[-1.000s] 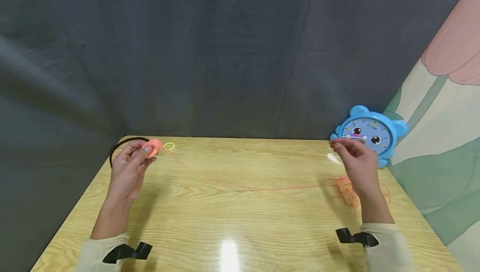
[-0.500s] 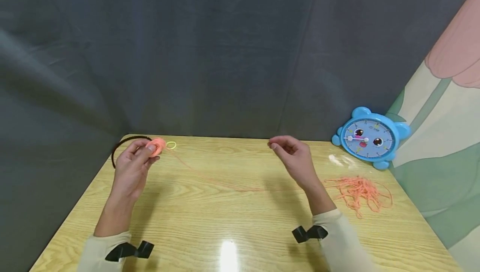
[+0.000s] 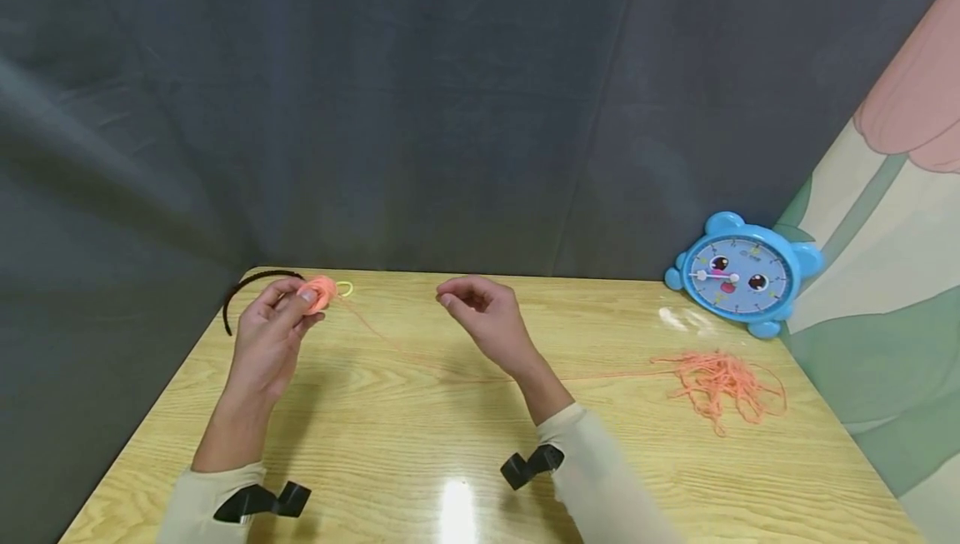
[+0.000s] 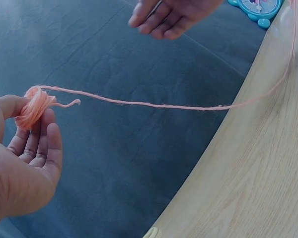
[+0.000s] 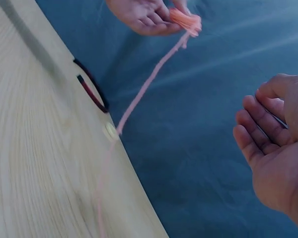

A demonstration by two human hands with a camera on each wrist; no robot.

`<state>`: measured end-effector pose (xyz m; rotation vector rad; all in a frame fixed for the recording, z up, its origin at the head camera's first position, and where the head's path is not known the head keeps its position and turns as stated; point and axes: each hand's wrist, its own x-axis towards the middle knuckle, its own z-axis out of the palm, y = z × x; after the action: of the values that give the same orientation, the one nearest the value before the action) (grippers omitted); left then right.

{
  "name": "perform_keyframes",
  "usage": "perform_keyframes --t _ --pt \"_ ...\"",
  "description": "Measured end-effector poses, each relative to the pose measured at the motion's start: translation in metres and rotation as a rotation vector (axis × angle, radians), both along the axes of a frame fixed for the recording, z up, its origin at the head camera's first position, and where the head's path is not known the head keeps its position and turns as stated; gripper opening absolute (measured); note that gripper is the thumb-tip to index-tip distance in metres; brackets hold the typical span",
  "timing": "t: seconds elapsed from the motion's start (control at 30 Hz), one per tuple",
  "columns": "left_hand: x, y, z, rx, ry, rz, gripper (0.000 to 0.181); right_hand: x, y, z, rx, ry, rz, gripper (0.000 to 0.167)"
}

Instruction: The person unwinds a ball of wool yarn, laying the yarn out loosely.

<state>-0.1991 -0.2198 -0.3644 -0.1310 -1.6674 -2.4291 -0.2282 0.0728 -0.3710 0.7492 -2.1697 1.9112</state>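
My left hand (image 3: 270,336) pinches a small wound bundle of coral yarn (image 3: 321,291) between thumb and fingers, above the back left of the table. From that bundle (image 4: 34,110) a strand (image 4: 154,105) runs off across the table, and a short loose end sticks out beside it. My right hand (image 3: 491,319) hovers over the middle of the table, fingers loosely bent. In the right wrist view this hand (image 5: 278,134) holds nothing, and the strand passes well apart from it. A loose, tangled heap of the same yarn (image 3: 723,386) lies at the right of the table.
A blue animal-shaped toy clock (image 3: 742,277) leans at the back right. Behind the left hand lie a dark headband-like arc (image 3: 238,290) and a small yellow ring (image 3: 345,287). A dark curtain (image 3: 450,111) hangs along the table's back edge.
My right hand has moved left from near the clock to mid-table, uncovering the yarn heap. The left hand and its yarn bundle have barely shifted.
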Motion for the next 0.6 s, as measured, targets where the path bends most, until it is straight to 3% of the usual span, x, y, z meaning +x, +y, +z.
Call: perform_keyframes --t 0.2,0.6 --pt "0.000 0.001 0.001 0.002 -0.008 0.001 0.005 -0.004 -0.027 0.000 0.005 -0.037 0.044 0.017" --pt "-0.001 0.002 0.001 0.004 -0.006 -0.005 0.006 -0.008 -0.073 -0.014 0.047 -0.123 0.071 0.017"
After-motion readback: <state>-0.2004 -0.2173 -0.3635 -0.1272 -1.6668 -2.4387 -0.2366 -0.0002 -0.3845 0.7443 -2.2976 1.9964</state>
